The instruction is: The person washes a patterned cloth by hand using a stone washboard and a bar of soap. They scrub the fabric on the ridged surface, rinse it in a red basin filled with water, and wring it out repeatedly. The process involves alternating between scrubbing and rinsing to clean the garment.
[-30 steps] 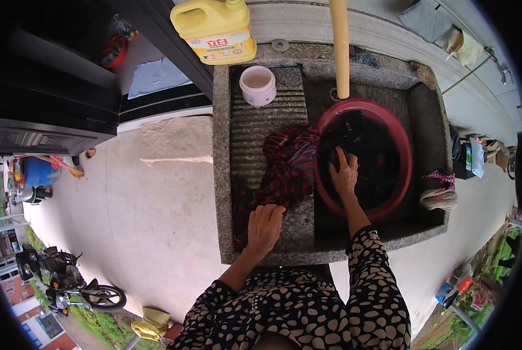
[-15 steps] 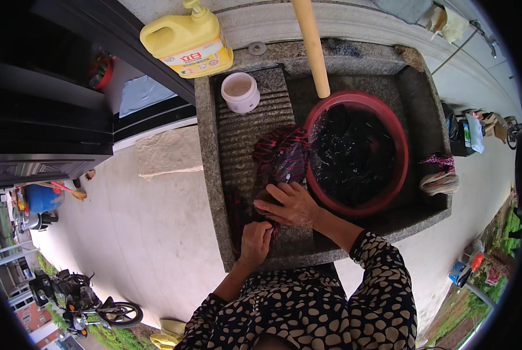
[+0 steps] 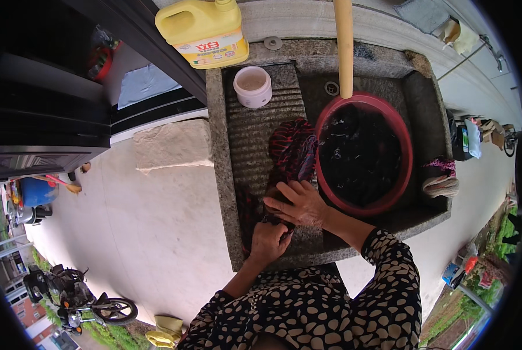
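Observation:
A wet black-and-red patterned garment (image 3: pixel 294 146) lies bunched along the ribbed washboard (image 3: pixel 237 134) on the left side of the stone sink. My left hand (image 3: pixel 270 242) is closed on the garment's near end, by the sink's front edge. Just beyond it, my right hand (image 3: pixel 300 204) is bent over a small brown block-like thing (image 3: pixel 271 195), pressed on the cloth; most of that thing is hidden under the fingers. To the right stands a red basin (image 3: pixel 410 157) holding dark cloth (image 3: pixel 360 154) in water.
A pinkish-white tub (image 3: pixel 253 87) stands at the washboard's far end. On the sink's back rim are a yellow pump jug (image 3: pixel 205 35) and a grey disc (image 3: pixel 272 42). A wooden pole (image 3: pixel 344 52) leans beside the basin. A scrubber bundle (image 3: pixel 441 185) sits on the right rim.
The view has shifted, so the sink sits slightly further right in the picture. Both hands stay on the garment, and my left hand is nearer to my right one.

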Demonstrator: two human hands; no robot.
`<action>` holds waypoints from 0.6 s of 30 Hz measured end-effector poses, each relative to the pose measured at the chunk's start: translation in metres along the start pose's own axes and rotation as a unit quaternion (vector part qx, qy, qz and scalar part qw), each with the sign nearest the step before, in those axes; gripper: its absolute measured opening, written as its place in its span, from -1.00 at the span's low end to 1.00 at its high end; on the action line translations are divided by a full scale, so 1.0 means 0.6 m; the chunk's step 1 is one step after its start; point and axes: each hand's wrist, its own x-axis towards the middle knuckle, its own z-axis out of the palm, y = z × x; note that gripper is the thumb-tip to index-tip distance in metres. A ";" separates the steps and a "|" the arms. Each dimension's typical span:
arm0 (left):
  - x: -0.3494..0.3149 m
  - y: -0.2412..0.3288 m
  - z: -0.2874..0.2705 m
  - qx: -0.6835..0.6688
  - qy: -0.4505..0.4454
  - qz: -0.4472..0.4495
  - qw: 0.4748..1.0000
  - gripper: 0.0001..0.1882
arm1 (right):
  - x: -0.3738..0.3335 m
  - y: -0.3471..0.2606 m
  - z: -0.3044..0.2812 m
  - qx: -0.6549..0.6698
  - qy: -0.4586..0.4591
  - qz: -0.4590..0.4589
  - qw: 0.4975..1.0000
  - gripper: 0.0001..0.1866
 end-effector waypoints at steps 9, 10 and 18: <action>0.015 0.003 -0.017 -0.111 0.063 0.008 0.992 -0.75 | 0.129 0.206 0.017 -0.035 0.110 0.422 0.899 -0.55; 0.018 0.003 -0.024 -0.118 0.067 -0.001 0.991 -0.74 | 0.114 0.165 0.015 -0.001 0.146 0.343 0.928 -0.54; -0.004 -0.007 -0.009 -0.093 -0.035 0.009 0.995 -0.73 | 0.056 0.109 0.024 -0.103 0.030 0.166 0.980 -0.42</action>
